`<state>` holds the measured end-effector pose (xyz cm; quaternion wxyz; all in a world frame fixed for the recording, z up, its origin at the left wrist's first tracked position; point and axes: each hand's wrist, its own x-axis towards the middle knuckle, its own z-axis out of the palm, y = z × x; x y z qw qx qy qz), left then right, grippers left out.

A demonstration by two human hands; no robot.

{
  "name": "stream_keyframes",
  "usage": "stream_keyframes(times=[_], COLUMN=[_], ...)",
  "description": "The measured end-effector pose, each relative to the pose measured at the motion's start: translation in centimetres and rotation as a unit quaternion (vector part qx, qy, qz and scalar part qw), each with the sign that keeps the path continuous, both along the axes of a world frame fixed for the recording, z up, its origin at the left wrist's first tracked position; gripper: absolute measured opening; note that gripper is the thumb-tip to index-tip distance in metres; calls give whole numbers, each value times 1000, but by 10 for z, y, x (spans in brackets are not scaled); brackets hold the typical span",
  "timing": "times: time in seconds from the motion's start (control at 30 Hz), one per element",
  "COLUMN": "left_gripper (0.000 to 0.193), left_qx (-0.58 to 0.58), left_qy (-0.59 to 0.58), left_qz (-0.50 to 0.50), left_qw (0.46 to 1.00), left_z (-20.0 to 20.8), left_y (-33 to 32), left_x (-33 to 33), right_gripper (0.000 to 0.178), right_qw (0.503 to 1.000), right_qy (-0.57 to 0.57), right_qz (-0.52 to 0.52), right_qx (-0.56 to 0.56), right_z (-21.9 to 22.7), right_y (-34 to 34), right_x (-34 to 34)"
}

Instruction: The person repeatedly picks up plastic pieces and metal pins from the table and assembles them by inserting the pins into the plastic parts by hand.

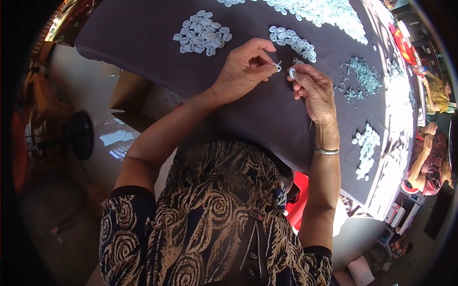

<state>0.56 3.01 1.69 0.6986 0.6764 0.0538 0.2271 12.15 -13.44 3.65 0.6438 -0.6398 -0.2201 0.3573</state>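
Left hand (240, 70) is pinching a white bit (278, 68), right hand (315, 90) a white oval (292, 73) near it, over the table (267, 112), both looking light, stiff, slick from here, best held by edges.

Desk (133, 33): cloth-covered, dark, and sunlight (389, 148) is blazing down its right side!
Floor (95, 93): grey, with bright patches (119, 137) gleaming over at left!
Left edge: wooden furniture (42, 107) in shadow, a round black base (82, 136) nearby!
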Motion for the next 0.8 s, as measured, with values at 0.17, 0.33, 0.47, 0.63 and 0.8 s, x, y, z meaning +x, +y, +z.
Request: stream_keyframes(times=[0.17,0.33,0.47,0.63,0.8], left_gripper=[31,32,32,32,34], left_qx=[-7,-17,-16,-3,9], left_qy=[27,54,52,53,63], left_qz=[-31,-57,-48,-47,-61], left_qw=[999,997,997,997,996], left_z=[2,1,2,0,-2], left_y=[-11,-13,-14,-13,-11], left_x=[-3,-4,-4,-2,-3], right_gripper=[18,17,17,15,14], right_qw=[999,999,997,992,987], right_qy=[27,-2,-60,-111,-150], right_qz=[-9,-31,-46,-57,-62], right_qx=[22,23,28,20,3], right_z=[-1,0,1,4,3], right_y=[0,2,6,10,10], right_x=[-1,-5,-11,-16,-17])
